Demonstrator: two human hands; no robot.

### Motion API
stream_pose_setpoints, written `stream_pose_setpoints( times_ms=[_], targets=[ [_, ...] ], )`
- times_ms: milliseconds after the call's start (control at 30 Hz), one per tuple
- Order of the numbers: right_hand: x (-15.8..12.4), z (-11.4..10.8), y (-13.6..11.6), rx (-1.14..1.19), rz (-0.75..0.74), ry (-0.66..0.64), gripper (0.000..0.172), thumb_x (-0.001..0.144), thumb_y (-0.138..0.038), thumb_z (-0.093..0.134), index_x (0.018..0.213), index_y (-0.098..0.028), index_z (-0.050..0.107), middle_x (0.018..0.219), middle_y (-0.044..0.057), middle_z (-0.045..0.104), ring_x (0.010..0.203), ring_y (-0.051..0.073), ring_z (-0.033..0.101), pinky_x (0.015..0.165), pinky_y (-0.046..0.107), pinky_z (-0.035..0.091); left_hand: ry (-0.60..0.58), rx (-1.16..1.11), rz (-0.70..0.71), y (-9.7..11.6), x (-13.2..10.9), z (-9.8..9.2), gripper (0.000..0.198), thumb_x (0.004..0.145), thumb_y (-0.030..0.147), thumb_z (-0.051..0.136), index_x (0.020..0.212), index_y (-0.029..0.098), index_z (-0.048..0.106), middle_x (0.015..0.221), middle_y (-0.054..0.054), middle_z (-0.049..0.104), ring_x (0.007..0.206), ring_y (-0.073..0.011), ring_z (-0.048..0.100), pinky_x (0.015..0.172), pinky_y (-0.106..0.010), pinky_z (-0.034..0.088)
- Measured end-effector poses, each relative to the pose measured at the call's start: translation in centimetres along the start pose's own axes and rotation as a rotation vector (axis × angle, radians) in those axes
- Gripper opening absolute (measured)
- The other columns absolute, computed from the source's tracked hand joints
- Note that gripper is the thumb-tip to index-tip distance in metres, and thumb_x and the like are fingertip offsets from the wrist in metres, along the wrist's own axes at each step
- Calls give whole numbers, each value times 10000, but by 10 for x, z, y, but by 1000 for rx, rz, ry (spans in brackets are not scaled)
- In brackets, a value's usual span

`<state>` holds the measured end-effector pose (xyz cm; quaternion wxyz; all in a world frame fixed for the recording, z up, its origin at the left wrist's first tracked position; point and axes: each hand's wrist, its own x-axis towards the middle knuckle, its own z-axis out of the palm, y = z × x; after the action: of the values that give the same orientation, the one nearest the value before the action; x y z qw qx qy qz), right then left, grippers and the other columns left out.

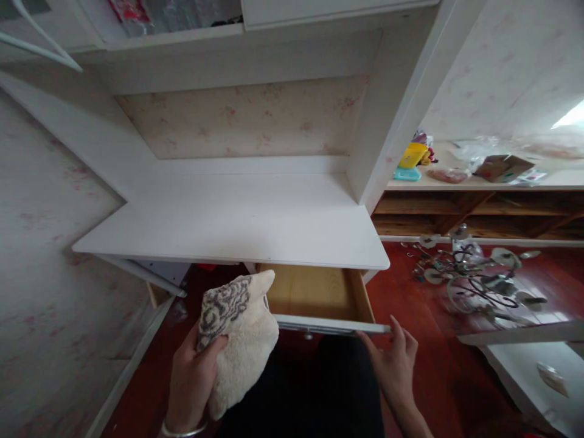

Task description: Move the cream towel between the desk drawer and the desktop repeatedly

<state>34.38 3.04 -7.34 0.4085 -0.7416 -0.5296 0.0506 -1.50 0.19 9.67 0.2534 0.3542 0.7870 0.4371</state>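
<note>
A: Largest first?
B: White desk (pixel 250 213), ahead of my left hand (pixel 191 372) and right hand (pixel 395 359), reaching farther out on the left hand's side.

A: Next sizes down?
B: Low wooden shelf unit (pixel 469 213), far beyond my right hand. Chandelier (pixel 504 257), beyond and right of that same hand, well apart. Drawer (pixel 314 292), standing out from under the desk, between my hands; interior pale wood.

A: The cloth (pixel 246 356)?
B: Cream plush, dark scroll pattern at one end. In my left hand, at the drawer's left front corner; contact between them, cannot tell.

A: Hands?
B: Left pinches the cloth, thumb on top, other fingers mostly hidden. Right: thumb and fingers parted at the right end of the drawer front (pixel 331 325), thumb against it; whether they clamp it, cannot tell.

A: Smallest?
B: Bangle (pixel 182 434) on my left wrist; round knob (pixel 308 336), between the hands.
</note>
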Motion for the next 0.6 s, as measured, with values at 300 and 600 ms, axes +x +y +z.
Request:
stream_pose_setpoints(
  times_ms=[300,600],
  targets=[
    [95,27,-47,-421,-334,-13,698,908,-596,470,1460,-183,361,1457,225,322,1316,380,312,1043,588,234,22,-52,-57,-8,1,-5,347,637,345,629,938,183,684,846,-10,719,829,-238,646,725,-282,491],
    [145,55,-47,-587,-379,-167,560,986,-466,353,1473,-199,286,1516,141,321,1404,300,192,1081,604,183,120,-165,-80,-60,25,53,359,666,289,618,1014,202,639,929,-26,693,889,-237,629,799,-309,475]
  ],
)
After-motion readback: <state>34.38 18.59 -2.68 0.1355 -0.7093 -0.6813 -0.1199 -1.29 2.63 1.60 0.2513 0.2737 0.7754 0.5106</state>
